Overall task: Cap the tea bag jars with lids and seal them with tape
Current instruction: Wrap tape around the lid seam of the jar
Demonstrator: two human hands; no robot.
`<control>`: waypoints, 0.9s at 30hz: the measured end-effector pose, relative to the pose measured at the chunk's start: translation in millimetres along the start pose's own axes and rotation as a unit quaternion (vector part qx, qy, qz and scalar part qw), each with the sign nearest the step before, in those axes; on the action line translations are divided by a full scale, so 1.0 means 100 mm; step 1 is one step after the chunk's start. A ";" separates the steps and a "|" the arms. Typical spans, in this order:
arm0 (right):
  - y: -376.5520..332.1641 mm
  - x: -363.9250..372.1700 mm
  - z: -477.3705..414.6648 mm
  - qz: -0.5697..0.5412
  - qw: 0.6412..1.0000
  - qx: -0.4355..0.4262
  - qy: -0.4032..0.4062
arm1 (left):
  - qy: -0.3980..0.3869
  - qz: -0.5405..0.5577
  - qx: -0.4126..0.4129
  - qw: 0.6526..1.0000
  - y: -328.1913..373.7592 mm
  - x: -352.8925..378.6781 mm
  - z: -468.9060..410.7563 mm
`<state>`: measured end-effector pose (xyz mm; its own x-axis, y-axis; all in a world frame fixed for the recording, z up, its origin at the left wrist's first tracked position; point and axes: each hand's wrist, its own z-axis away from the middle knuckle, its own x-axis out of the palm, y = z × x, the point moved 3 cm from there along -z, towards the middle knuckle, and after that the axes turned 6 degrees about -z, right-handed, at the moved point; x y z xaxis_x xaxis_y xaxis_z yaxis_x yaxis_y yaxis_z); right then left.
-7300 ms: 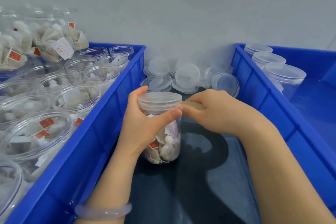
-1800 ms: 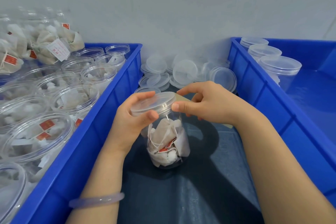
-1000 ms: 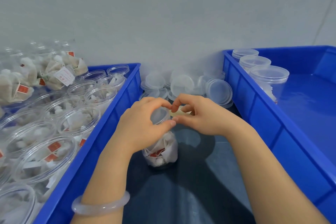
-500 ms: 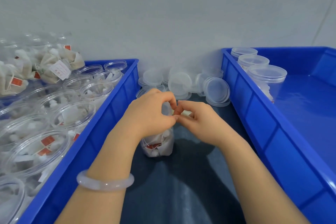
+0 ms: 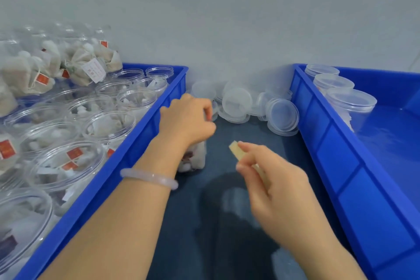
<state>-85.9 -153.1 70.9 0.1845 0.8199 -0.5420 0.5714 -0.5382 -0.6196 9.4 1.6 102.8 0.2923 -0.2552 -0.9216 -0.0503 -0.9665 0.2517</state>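
Clear plastic tea bag jar [image 5: 193,161], mid dark worktop [image 5: 261,135], seems light, slick; left hand [image 5: 186,120] grips its top; right hand [image 5: 275,186] pinches beige tape [image 5: 236,152].

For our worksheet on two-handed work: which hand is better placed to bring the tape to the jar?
Right. The right hand pinches the tape beside the jar; the left hand grips the jar's top, steadying it.

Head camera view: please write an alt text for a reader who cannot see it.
A person's left hand grips the top of a tea bag jar on a dark mat, while the right hand pinches tan tape beside it. Blue bins flank the mat: open jars on the left, capped jars on the right, loose lids by the wall.
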 end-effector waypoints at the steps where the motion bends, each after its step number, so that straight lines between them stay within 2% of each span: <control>1: 0.06 -0.01 -0.02 0.000 1.000 0.020 -0.003 | -0.014 0.000 0.016 1.000 0.02 0.00 -0.02; 3: 0.26 0.05 -0.18 0.077 0.993 0.073 -0.049 | -0.040 0.007 0.068 0.997 0.08 0.03 -0.03; 5: 0.48 0.18 -0.37 0.147 0.981 0.090 -0.093 | -0.056 0.018 0.098 0.993 0.10 0.05 -0.03; 7: 0.68 0.36 -0.41 0.158 0.974 0.103 -0.125 | -0.040 0.098 0.107 0.989 0.03 0.05 -0.02; 8: 0.80 0.46 -0.38 0.174 0.970 0.103 -0.138 | 0.007 0.188 0.097 0.977 -0.02 0.03 0.01; 10: 0.97 0.61 -0.31 0.211 0.963 0.088 -0.144 | 0.175 0.358 0.044 0.916 -0.18 0.02 0.11; 11: 1.02 0.64 -0.30 0.208 0.967 0.077 -0.128 | 0.231 0.414 0.002 0.881 -0.28 0.08 0.18; 12: 1.04 0.65 -0.30 0.194 0.972 0.070 -0.112 | 0.245 0.465 -0.042 0.850 -0.35 0.19 0.24; 15: 1.05 0.66 -0.30 0.169 0.979 0.068 -0.088 | 0.149 0.577 -0.119 0.794 -0.42 0.58 0.28; 18: 1.06 0.63 -0.31 0.180 0.976 0.073 -0.094 | 0.133 0.587 -0.158 0.783 -0.37 0.74 0.26; 20: 1.06 0.61 -0.32 0.119 0.984 0.098 -0.085 | 0.171 0.573 -0.174 0.782 -0.36 0.77 0.25; 22: 0.96 0.53 -0.37 -0.022 0.995 0.102 -0.012 | 0.196 0.570 -0.175 0.779 -0.37 0.78 0.26; 24: 0.85 0.44 -0.46 -0.160 0.981 0.101 0.035 | 0.201 0.574 -0.175 0.774 -0.37 0.78 0.26; 26: 0.72 0.45 -0.57 -0.272 0.956 0.113 0.002 | 0.200 0.578 -0.174 0.772 -0.38 0.80 0.25; 27: 0.68 0.46 -0.61 -0.294 0.950 0.108 -0.007 | 0.198 0.580 -0.173 0.771 -0.38 0.80 0.25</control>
<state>9.8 -139.7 38.1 -0.1269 0.9893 -0.0716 0.3946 -0.0159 -0.9187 10.9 16.8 11.8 0.5143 -0.8481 0.1273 -0.2592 -0.0122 0.9657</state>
